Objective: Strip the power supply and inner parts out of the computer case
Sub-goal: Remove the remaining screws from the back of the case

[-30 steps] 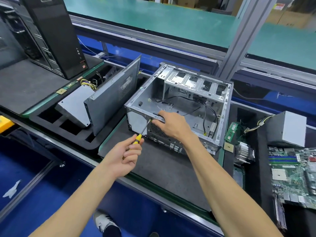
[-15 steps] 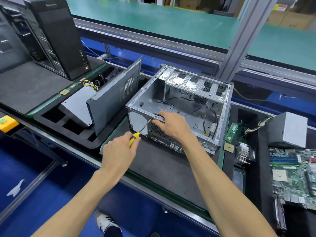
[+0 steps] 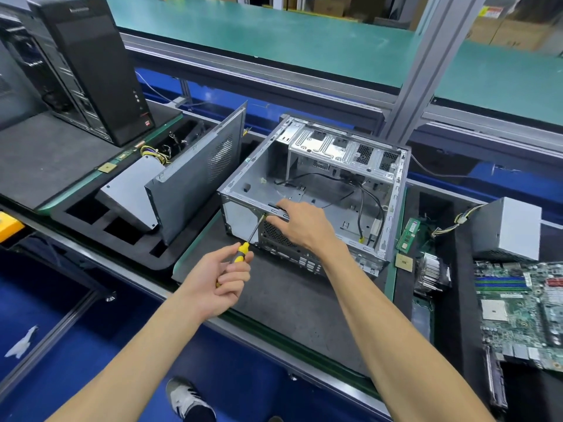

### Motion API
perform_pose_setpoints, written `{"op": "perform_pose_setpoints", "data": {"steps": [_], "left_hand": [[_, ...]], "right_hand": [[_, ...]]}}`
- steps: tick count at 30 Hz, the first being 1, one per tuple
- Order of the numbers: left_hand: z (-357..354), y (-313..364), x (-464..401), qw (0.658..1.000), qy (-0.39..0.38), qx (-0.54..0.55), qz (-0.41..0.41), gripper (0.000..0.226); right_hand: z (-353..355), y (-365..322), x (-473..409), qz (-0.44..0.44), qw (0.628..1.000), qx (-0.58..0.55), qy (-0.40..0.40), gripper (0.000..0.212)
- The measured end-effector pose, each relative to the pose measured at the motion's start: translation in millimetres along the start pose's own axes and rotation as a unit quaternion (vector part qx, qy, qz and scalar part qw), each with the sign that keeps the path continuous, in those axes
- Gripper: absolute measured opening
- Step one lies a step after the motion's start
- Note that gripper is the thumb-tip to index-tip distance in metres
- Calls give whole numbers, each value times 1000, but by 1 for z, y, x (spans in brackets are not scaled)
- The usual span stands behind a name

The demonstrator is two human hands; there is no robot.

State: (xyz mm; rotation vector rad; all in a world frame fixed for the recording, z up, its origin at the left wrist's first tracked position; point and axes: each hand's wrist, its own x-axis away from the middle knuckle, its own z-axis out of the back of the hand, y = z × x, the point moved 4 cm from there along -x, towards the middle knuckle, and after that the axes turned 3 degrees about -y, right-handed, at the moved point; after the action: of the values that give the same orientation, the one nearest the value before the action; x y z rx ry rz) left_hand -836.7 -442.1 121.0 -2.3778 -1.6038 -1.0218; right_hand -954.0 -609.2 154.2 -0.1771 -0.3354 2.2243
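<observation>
Green conveyor belting (image 3: pixel 304 35) runs across the back of a workshop, and in front of it stands a long table (image 3: pixel 289 300) covered with dark mats. At the far left a black tower computer (image 3: pixel 91 65) stands upright; just right of it a grey power supply (image 3: pixel 131 196) with yellow wires lies in a black foam tray (image 3: pixel 91 217), with a grey side panel (image 3: pixel 198 172) leaning upright beside it. The left hand (image 3: pixel 217 284) grips a yellow-handled screwdriver (image 3: pixel 243 248), fingers curled round the handle, the tip set against the near upper edge of the computer case (image 3: pixel 320 184). That case lies on its side in the middle of the table, open upward, mostly bare inside except for black cables. The right hand (image 3: pixel 301 223) rests on the same edge, its fingers bent over the rim next to the screwdriver tip. Further right lie a green memory stick (image 3: pixel 408 234), a heatsink (image 3: pixel 432 275), another grey power supply (image 3: pixel 508 229) and a green motherboard (image 3: pixel 518 312).
</observation>
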Motion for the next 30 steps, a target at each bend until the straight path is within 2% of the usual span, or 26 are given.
{"op": "perform_pose_setpoints", "data": {"steps": [2, 4, 6, 7, 8, 10, 11, 12, 13, 14, 15, 16, 18, 20, 21, 22, 23, 24, 25, 27, 29, 30], "left_hand": [[0, -4, -5, 994, 41, -89, -41, 26], [4, -1, -7, 971, 100, -186, -115, 25], [9, 9, -2, 907, 179, -309, -225, 25], [9, 15, 3, 853, 217, -383, -280, 27], [7, 19, 9, 786, 247, -465, -326, 28], [3, 23, 18, 612, 289, -628, -383, 30], [1, 23, 21, 514, 312, -692, -399, 31], [0, 23, 24, 436, 329, -730, -412, 30], [-2, 23, 26, 394, 339, -742, -423, 28], [-2, 24, 26, 395, 342, -738, -427, 27], [-1, 24, 24, 437, 334, -720, -423, 27], [1, 25, 21, 509, 316, -690, -406, 29], [4, 24, 12, 681, 260, -592, -343, 35], [10, 21, 5, 865, 192, -396, -240, 38], [11, 17, 2, 934, 145, -278, -170, 35], [10, 12, 1, 978, 94, -156, -100, 30], [8, 7, 2, 997, 47, -51, -41, 25], [6, 5, 3, 1000, 14, 19, -4, 22], [4, 3, 5, 999, -6, 44, 11, 21], [0, 1, 5, 1000, -8, 6, -5, 24], [-2, 4, 5, 991, 38, -114, -60, 30], [-2, 7, 5, 974, 72, -189, -102, 30]], "right_hand": [[0, 0, 0, -2, 1000, -1, -3, 52], [0, 0, 0, -5, 1000, -5, -7, 52], [0, 0, 1, -5, 1000, -7, -9, 53], [0, 0, 0, -5, 1000, -6, -9, 53], [-1, 0, 0, -5, 1000, -4, -8, 53], [-1, 1, 0, -4, 1000, -3, -3, 53], [-1, 1, 0, -4, 1000, -3, -2, 53], [-1, 1, 0, -3, 1000, -3, -2, 52], [-2, 1, 0, -2, 1000, -2, -2, 52], [-2, 1, 0, -2, 1000, -3, -2, 52], [-2, 1, 0, -2, 1000, -5, -1, 52], [-1, 2, -1, -3, 1000, -7, -1, 52], [-1, 2, -1, -4, 1000, -9, -2, 50], [-1, 2, -1, -5, 1000, -7, -3, 50], [-1, 2, -1, -5, 1000, -5, -4, 50], [-1, 2, -1, -5, 1000, -5, -4, 50], [-1, 2, -1, -5, 1000, -5, -4, 50], [-1, 2, 0, -5, 1000, -6, -4, 51], [0, 2, 0, -5, 1000, -7, -5, 51], [0, 1, 0, -6, 1000, -9, -4, 51], [0, 1, 1, -7, 1000, -7, -4, 51], [1, 1, 1, -8, 1000, -6, -4, 50]]}}
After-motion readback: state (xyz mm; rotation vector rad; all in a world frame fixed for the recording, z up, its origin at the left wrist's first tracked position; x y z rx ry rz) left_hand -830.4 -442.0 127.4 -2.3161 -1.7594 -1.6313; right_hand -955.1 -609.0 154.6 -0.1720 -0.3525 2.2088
